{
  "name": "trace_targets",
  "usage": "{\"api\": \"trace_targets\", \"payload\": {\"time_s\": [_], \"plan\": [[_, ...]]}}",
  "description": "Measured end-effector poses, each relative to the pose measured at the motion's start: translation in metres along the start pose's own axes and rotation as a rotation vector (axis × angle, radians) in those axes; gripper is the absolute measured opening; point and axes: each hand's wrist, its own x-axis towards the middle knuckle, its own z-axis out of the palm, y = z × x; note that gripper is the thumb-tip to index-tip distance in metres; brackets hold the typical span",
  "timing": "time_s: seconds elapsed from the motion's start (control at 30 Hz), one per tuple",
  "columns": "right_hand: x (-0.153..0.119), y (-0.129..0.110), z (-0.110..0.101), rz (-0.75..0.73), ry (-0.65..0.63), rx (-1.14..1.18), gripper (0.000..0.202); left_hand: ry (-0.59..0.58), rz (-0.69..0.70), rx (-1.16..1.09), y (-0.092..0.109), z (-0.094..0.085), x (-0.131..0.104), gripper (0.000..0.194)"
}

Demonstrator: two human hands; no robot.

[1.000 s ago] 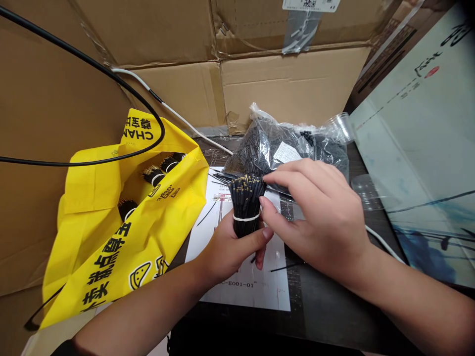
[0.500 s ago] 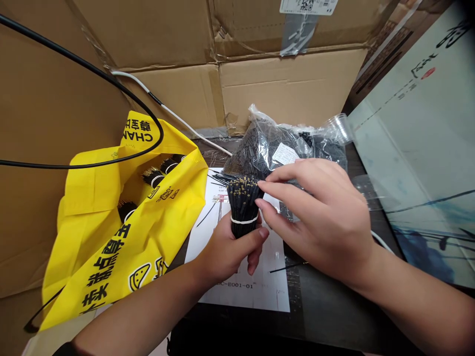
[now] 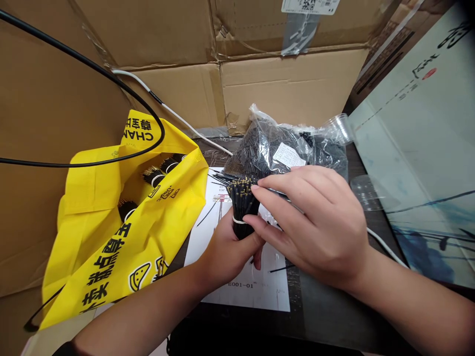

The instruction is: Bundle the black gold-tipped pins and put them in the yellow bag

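Observation:
A tight bundle of thin black wires [image 3: 242, 200] with gold-coloured tips stands nearly upright above a printed sheet. A white rubber band [image 3: 240, 222] circles it low down. My left hand [image 3: 232, 247] is closed round the lower part of the bundle, thumb across the front. From the right, my right hand [image 3: 319, 222] touches the same bundle: its index and middle fingertips rest at the gold tips, and its thumb presses by the band. Behind the bundle, several loose black wires [image 3: 218, 179] lie on the printed sheet [image 3: 276, 291].
On the left a yellow bag [image 3: 178, 198] gapes, with several banded wire bundles [image 3: 153, 176] inside. A clear plastic bag [image 3: 256, 143] of black pieces lies behind my hands. Clear plastic cups [image 3: 339, 129] stand at its right. Cardboard [image 3: 289, 84] walls the back; a black cable [image 3: 148, 106] loops at upper left.
My right thumb has moved down from near the wire tips to the white band. The right index and middle fingers have shifted slightly left over the tips. My left hand still grips the bundle.

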Motion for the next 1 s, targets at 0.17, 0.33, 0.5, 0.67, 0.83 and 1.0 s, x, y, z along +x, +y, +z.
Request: {"api": "trace_targets", "payload": {"time_s": [0.17, 0.33, 0.5, 0.67, 0.83, 1.0], "plan": [[-0.0032, -0.0027, 0.0013, -0.041, 0.057, -0.062, 0.022, 0.089, 0.024, 0.041, -0.0028, 0.0015, -0.0017, 0.035], [-0.0053, -0.0033, 0.0025, -0.024, 0.078, -0.087, 0.018, 0.107, 0.042, 0.080, -0.0037, 0.0017, -0.0022, 0.041], [-0.0036, -0.0008, 0.0035, -0.035, 0.050, -0.078, 0.029, 0.161, 0.028, 0.119, -0.0044, 0.0016, -0.0011, 0.041], [-0.0016, -0.0008, 0.0041, -0.046, 0.042, -0.081, 0.024, 0.195, 0.073, 0.177, -0.0076, 0.0014, -0.0016, 0.040], [-0.0027, -0.0010, 0.0051, -0.050, 0.069, -0.051, 0.021, 0.255, 0.103, 0.250, -0.0057, 0.0014, -0.0028, 0.040], [-0.0021, -0.0010, 0.0087, -0.060, 0.101, -0.038, 0.019, 0.294, 0.134, 0.293, -0.0078, 0.0001, -0.0010, 0.041]]}}
